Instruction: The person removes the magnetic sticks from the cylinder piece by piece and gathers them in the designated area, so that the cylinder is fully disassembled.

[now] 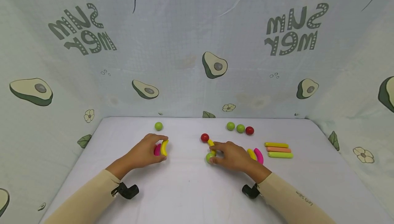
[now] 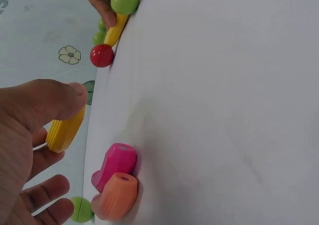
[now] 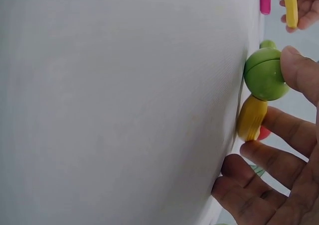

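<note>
Magnetic sticks and balls being joined on a white table (image 1: 191, 196).
A yellow curve (image 1: 164, 147) is pinched by the left hand (image 1: 144, 154) beside a pink curve (image 1: 157, 149); a green ball (image 1: 209, 157), joined to a yellow stick (image 1: 211, 144) running to a red ball (image 1: 204, 137), is gripped by the right hand (image 1: 232, 156). Most appears left: three balls (image 1: 240, 128), three sticks (image 1: 278, 149) and two curves (image 1: 255, 155) lie loose at the far right. An orange piece (image 2: 117, 197) is seen only at the left wrist, hidden overhead.
</note>
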Tool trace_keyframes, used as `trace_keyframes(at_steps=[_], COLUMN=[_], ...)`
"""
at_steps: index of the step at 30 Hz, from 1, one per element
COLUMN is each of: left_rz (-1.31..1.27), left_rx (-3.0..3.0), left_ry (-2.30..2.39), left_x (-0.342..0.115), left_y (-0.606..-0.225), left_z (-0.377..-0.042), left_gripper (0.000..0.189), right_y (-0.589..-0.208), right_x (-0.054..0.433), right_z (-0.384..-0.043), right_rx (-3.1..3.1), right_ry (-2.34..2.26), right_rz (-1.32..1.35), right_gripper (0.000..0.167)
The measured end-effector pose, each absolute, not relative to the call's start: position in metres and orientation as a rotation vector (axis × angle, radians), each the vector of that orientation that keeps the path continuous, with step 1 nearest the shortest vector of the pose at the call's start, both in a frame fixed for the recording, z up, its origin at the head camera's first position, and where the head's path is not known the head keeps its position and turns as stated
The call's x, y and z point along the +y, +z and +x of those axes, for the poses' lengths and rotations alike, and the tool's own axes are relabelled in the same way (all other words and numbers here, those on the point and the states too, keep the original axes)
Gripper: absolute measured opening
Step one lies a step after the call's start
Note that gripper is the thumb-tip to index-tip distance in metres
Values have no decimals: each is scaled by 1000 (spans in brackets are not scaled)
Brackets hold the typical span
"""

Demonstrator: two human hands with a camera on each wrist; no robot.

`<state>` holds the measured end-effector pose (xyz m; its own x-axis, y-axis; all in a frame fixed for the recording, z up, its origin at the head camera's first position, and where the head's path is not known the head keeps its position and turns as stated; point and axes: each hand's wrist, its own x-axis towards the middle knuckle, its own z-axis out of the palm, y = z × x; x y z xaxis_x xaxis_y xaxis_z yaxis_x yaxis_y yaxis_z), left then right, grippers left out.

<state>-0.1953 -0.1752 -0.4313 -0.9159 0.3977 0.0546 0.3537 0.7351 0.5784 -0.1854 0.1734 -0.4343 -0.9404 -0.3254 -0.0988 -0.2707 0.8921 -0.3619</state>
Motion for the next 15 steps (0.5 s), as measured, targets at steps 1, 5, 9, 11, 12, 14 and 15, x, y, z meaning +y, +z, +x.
trace_keyframes(at_steps=[1,5,9,11,12,14,15], left_rz=[612,612,600,584,581,573,570], left_rx=[2858,2863,2861,2858,2859,2868,2872], left_ry=[930,943,942,933,925,906,900], left_x=[-178,-189,-200,-205,-207,-213,-215], left_y=[-431,-430,-430,-431,-431,-432,-433], left_z=[-195,-195,-195,-195,-195,-195,-195], left_gripper=[67,67,66,66,66,66,66], right_y=[-434,-435,-434,-434,-434,-434,-434], right_x=[174,174,174,174,174,174,174], right_z=[-185,-185,-185,-185,-185,-185,-185], right_rx=[2902,2900,2898,2897,2897,2897,2897], right_ry=[-522,-523,-524,-526,-528,-526,-525], right_rz=[-461,-468,-471,-470,-470,-468,-466], right_gripper=[51,51,51,51,51,51,51])
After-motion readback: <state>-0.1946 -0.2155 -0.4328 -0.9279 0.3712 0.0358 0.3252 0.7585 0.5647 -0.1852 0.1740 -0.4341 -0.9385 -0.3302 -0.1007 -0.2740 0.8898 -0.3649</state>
